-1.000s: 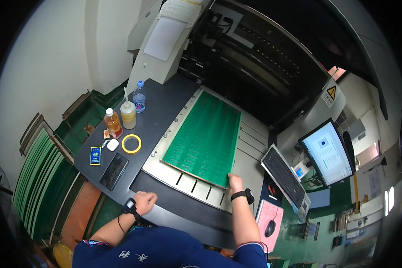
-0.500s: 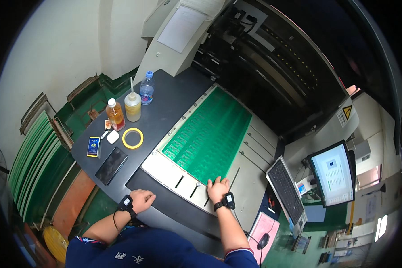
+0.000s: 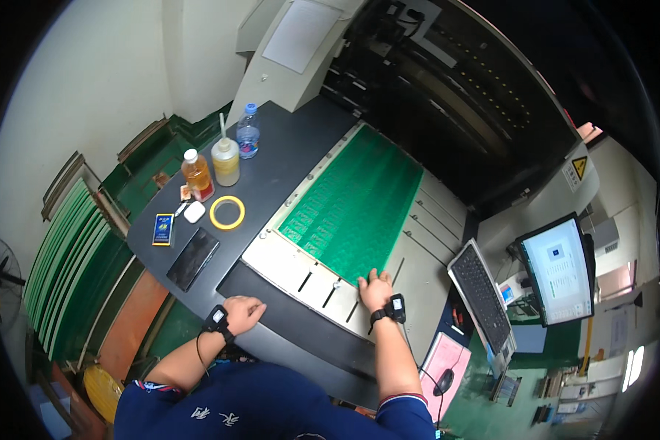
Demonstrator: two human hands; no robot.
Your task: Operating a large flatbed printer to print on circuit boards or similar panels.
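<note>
A green sheet-like panel with rows of fine pale markings (image 3: pixel 359 198) lies on the light metal bed (image 3: pixel 425 275) of a machine. My right hand (image 3: pixel 375 290) rests at the panel's near right corner, fingers apart and the tips at its edge. Loosely curled, my left hand (image 3: pixel 243 315) lies on the front edge of the dark table (image 3: pixel 268 176), with nothing visible in it. Each wrist wears a black strap with a small device. Nearest to the left hand is a black phone (image 3: pixel 193 259).
Along the table's left stand a blue-capped bottle (image 3: pixel 248 136), a nozzle bottle (image 3: pixel 226 163), an amber drink bottle (image 3: pixel 197 176), a yellow tape roll (image 3: pixel 227 213) and a blue box (image 3: pixel 163 229). A keyboard (image 3: pixel 479 297), monitor (image 3: pixel 557 270) and mouse (image 3: pixel 444 382) are at right. Green panels (image 3: pixel 70 271) stand racked left.
The whole view has shifted, so the table and machine appear slightly higher and further right. Both hands keep nearly the same places on the table and panel edge.
</note>
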